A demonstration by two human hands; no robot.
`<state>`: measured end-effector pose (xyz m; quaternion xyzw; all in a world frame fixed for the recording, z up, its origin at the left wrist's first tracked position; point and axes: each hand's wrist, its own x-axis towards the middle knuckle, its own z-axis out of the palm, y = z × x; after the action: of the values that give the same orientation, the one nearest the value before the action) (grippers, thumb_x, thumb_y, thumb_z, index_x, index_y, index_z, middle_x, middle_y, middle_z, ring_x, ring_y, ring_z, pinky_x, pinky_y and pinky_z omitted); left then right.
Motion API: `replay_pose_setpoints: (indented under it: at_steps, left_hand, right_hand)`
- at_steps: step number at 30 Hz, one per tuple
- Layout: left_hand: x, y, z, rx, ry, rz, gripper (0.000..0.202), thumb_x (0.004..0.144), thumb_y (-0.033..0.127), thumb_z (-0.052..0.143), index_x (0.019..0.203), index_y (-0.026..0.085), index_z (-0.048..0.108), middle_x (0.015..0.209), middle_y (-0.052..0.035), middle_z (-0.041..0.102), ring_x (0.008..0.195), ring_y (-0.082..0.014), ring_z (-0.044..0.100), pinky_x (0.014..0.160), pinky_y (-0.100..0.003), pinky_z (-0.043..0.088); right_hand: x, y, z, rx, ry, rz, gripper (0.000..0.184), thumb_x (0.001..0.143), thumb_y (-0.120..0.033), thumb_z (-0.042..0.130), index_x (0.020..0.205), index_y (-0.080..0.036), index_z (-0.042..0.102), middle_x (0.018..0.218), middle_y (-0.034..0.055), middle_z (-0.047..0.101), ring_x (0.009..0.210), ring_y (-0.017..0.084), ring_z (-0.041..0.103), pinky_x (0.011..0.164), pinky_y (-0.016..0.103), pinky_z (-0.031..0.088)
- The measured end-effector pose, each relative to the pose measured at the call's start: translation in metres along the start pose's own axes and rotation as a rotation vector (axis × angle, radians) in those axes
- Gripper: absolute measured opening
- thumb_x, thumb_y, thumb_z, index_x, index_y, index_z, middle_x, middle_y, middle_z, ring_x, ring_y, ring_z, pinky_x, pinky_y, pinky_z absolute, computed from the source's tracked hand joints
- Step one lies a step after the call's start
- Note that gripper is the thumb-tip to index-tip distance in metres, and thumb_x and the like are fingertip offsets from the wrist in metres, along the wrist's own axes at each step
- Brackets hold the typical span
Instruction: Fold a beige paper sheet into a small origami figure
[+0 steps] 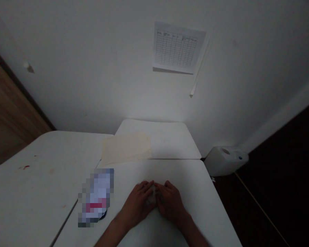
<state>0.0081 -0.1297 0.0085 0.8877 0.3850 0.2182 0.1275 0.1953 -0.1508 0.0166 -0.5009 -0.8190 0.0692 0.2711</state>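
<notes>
My left hand (140, 200) and my right hand (170, 200) meet over the white table (208, 206), their fingertips touching. Both have bent fingers that curl inward. A small pale patch (151, 195) shows in the gap between them; whether it is a thin object or the tabletop I cannot make out. To the left of my left hand lies a blurred-out phone-like device (99, 192), with a light screen and a red band across it.
Beyond the hands, a beige sheet (126, 147) lies across the seams between tables. A printed form (179, 48) hangs on the wall. A whitish plastic jug (225, 159) stands on the floor at right. Red marks (27, 167) dot the left table.
</notes>
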Motion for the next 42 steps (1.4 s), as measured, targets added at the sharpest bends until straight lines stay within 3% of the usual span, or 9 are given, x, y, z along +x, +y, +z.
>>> replay_pose_setpoints:
  at_steps: [4,14,21,24,30,37,42]
  left_hand:
    - [-0.002,0.0,0.0,0.012,-0.022,-0.018,0.034,0.082,0.032,0.065,0.114,0.025,0.06,0.138,-0.0061,0.053,0.124,-0.0294,0.049,0.102,-0.05,0.043]
    - [-0.003,0.0,0.0,0.017,-0.013,-0.023,0.032,0.08,0.031,0.067,0.11,0.023,0.063,0.139,-0.005,0.052,0.124,-0.0304,0.048,0.101,-0.049,0.045]
    - [-0.01,-0.005,0.015,0.152,0.032,0.018,0.028,0.089,0.015,0.05,0.114,0.021,0.06,0.138,-0.0068,0.053,0.122,-0.0279,0.05,0.098,-0.048,0.047]
    - [-0.011,-0.004,0.018,0.202,0.04,0.026,0.032,0.085,0.009,0.051,0.114,0.019,0.06,0.135,-0.0077,0.055,0.118,-0.0285,0.052,0.096,-0.048,0.049]
    - [-0.008,0.001,0.014,0.213,0.061,0.029,0.032,0.082,0.004,0.051,0.109,0.016,0.062,0.131,-0.0089,0.059,0.113,-0.0282,0.054,0.095,-0.046,0.05]
    - [-0.016,0.002,0.02,0.235,0.089,-0.001,0.038,0.084,0.006,0.049,0.118,0.018,0.059,0.13,-0.0074,0.06,0.112,-0.0285,0.054,0.092,-0.048,0.051]
    - [-0.033,0.008,0.008,0.274,0.075,-0.024,0.041,0.087,0.013,0.047,0.127,0.019,0.054,0.131,-0.0055,0.059,0.106,-0.028,0.056,0.09,-0.049,0.05]
  right_hand:
    - [-0.007,0.004,0.006,-0.085,0.025,0.029,0.025,0.086,-0.015,0.051,0.109,-0.021,0.061,0.087,0.005,0.069,0.077,0.022,0.054,0.074,0.032,0.045]
    - [-0.035,0.013,0.0,-0.14,0.032,0.069,0.021,0.09,-0.019,0.05,0.106,-0.022,0.062,0.081,0.0043,0.069,0.073,0.022,0.051,0.07,0.031,0.043]
    - [-0.013,0.011,-0.003,-0.223,0.0,0.069,0.016,0.093,-0.02,0.051,0.084,-0.022,0.063,0.071,0.0027,0.065,0.077,0.02,0.054,0.073,0.029,0.043]
    - [0.007,0.011,-0.004,-0.22,-0.075,0.066,0.018,0.094,-0.02,0.049,0.086,-0.023,0.065,0.078,0.0023,0.067,0.085,0.02,0.056,0.075,0.027,0.043]
    - [0.025,0.009,-0.006,-0.246,-0.268,0.03,0.033,0.094,-0.016,0.048,0.121,-0.032,0.056,0.093,0.0011,0.066,0.088,0.017,0.06,0.067,0.023,0.045]
    - [0.023,0.007,-0.004,-0.281,-0.331,0.088,0.039,0.094,-0.018,0.046,0.129,-0.035,0.05,0.099,0.0022,0.063,0.084,0.017,0.062,0.064,0.023,0.045]
    - [0.023,0.007,-0.001,-0.303,-0.35,0.11,0.04,0.093,-0.016,0.046,0.129,-0.033,0.05,0.101,0.0034,0.063,0.086,0.018,0.062,0.063,0.024,0.045]
